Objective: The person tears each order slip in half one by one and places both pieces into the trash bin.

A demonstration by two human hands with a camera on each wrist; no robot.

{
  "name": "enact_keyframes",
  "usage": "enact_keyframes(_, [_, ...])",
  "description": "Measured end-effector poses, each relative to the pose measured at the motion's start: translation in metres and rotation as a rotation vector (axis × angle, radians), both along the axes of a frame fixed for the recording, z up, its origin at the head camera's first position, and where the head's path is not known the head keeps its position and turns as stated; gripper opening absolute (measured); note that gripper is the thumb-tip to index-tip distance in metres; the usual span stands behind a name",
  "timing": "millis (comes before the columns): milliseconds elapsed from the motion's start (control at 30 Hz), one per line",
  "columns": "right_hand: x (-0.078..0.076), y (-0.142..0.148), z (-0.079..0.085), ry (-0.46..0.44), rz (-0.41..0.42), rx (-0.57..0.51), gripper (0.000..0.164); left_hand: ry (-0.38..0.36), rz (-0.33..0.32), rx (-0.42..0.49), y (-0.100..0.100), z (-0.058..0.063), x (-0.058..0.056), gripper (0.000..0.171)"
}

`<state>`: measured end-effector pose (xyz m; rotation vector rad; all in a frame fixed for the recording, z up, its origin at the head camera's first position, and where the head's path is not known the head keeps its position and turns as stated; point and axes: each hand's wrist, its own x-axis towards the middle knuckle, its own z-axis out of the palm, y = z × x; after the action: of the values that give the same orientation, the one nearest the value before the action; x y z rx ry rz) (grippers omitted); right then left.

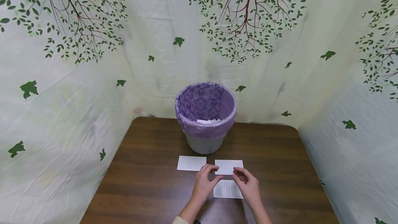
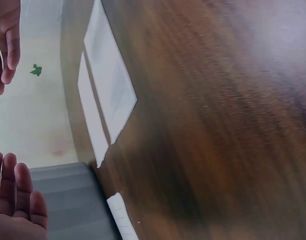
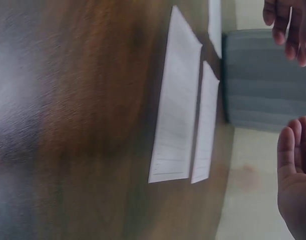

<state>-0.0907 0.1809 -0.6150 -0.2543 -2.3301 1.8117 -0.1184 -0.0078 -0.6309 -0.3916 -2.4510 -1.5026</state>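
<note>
Left hand (image 1: 205, 181) and right hand (image 1: 248, 184) hover above the table (image 1: 140, 168), fingers loosely bent, thumbs apart, both empty. Before the purple-lined bin (image 1: 204, 144) lie a left card (image 1: 191, 163), a right card (image 1: 224, 166) and, just nearer, a third card (image 1: 228, 190), all ruled; any further writing is too small to read.

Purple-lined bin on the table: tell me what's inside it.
Inside the bin, what look like white paper pieces show just above the near rim, against the patterned purple liner. The near rim and those pieces hide whatever lies lower, including the bottom.
</note>
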Motion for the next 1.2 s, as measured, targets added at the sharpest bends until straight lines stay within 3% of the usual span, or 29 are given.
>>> enact_keyframes(333, [0.003, 0.004, -0.027, 0.007, 0.024, 0.103, 0.026, 0.095, -0.014, -0.05, 0.004, -0.018, 0.003, 0.035])
enact_keyframes(733, [0.002, 0.01, -0.049, 0.035, 0.026, 0.274, 0.03, 0.007, -0.006, -0.159, 0.009, -0.035, 0.006, 0.038])
enact_keyframes(933, [0.002, 0.013, -0.052, 0.023, 0.031, 0.349, 0.031, 0.004, -0.021, -0.148, 0.011, -0.041, 0.006, 0.04])
enact_keyframes(1200, [0.004, 0.017, -0.058, 0.095, 0.027, 0.357, 0.032, 0.043, -0.014, -0.157, 0.015, -0.048, 0.006, 0.042])
